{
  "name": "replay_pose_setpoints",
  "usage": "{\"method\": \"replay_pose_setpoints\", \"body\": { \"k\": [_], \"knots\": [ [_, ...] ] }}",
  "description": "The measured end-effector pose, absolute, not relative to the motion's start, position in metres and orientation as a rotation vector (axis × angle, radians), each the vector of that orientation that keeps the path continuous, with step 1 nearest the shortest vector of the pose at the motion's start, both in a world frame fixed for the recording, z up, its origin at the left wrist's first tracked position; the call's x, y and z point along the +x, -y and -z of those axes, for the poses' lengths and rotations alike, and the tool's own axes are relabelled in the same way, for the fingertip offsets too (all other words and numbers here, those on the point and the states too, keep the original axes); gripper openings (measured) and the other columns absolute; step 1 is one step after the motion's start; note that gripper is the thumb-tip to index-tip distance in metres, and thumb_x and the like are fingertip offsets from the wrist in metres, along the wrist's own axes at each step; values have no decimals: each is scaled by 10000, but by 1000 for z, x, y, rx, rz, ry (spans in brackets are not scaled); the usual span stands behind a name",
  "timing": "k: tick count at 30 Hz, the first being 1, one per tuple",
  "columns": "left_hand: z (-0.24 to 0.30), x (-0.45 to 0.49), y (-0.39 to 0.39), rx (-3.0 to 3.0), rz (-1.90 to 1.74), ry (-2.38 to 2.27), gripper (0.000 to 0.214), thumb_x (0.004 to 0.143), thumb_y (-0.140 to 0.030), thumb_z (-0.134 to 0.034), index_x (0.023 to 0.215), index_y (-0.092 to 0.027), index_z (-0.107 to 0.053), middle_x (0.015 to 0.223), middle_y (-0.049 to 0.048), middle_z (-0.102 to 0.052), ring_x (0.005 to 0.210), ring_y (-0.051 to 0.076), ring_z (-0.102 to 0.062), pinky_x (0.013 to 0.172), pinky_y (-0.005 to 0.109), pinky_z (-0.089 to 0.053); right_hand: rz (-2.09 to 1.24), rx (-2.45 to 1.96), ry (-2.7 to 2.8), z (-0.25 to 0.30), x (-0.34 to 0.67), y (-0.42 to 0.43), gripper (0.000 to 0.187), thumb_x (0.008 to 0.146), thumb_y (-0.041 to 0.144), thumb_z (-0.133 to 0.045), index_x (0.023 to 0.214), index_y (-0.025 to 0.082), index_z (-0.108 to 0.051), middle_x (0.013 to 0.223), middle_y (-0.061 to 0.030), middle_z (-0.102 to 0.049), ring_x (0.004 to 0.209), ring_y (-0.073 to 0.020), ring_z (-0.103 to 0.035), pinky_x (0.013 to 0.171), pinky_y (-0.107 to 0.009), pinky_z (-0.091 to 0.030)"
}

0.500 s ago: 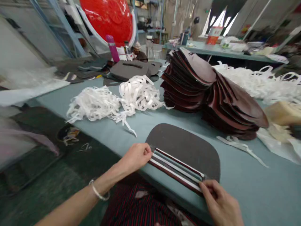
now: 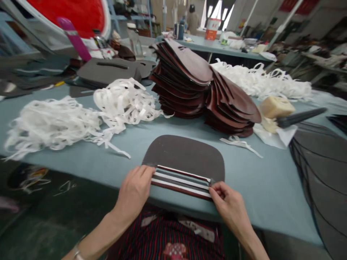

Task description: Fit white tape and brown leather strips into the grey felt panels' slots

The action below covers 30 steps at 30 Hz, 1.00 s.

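A dark grey panel (image 2: 187,155) with rounded far corners lies flat near the table's front edge. Along its near side runs a long slot, bordered by white strips (image 2: 179,181) and thin dark red-brown edges. At the left end of this strip-lined edge, my left hand (image 2: 137,186) is closed, fingertips pressed onto the panel. My right hand (image 2: 227,198) pinches the right end of the same edge between thumb and fingers. Exactly which layers lie under the fingertips is hidden.
Behind the panel stands a tall stack of brown leather pieces (image 2: 184,83). White strips lie in a left heap (image 2: 54,122), a middle heap (image 2: 127,103) and a back-right heap (image 2: 260,81). To the right are a yellowish block (image 2: 276,106) and a black handle (image 2: 302,117).
The view has swung to the right. My right hand and the panel's slotted edge look more level in view; both hands stay at the edge's two ends.
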<state>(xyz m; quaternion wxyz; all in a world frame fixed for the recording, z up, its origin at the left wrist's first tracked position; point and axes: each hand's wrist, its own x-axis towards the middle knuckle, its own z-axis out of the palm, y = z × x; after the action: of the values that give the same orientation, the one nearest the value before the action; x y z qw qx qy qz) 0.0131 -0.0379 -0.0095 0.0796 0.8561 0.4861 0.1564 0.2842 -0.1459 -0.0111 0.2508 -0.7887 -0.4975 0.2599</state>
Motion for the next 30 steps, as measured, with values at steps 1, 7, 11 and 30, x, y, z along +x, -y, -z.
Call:
{"method": "replay_pose_setpoints", "body": {
  "k": [1,7,11,30],
  "knots": [
    [12,11,41,2628,-466,-1428,215,894,-140,-403,1011,-171,-581,976,79,-619,914,236,-547,818,374,-419,-703,-2147,1343,11,284,146,292,849,444,-466,690,219,-561,568,31,-545,538,-120,-499,539,-218,-344],
    [19,4,55,2923,-358,-1269,428,898,-200,-447,1325,-224,-477,1170,106,-601,1064,285,-528,802,396,-435,-635,-2196,1279,12,283,146,172,801,301,-497,659,218,-546,526,50,-519,508,-105,-468,523,-210,-299],
    [18,12,64,3022,-206,-1344,498,883,-306,-526,1372,-309,-435,1176,129,-590,1077,329,-527,764,418,-444,-587,-2234,1296,9,280,146,148,785,272,-510,651,215,-541,523,53,-529,506,-100,-474,530,-210,-284],
    [31,39,63,2909,-398,-1276,646,787,-465,-643,1377,-332,-416,1394,161,-429,1341,395,-324,1043,572,-348,-39,-1984,1999,9,234,121,317,860,121,-446,1114,222,-605,903,-53,-580,814,-171,-548,676,-240,-390]
  ]
}}
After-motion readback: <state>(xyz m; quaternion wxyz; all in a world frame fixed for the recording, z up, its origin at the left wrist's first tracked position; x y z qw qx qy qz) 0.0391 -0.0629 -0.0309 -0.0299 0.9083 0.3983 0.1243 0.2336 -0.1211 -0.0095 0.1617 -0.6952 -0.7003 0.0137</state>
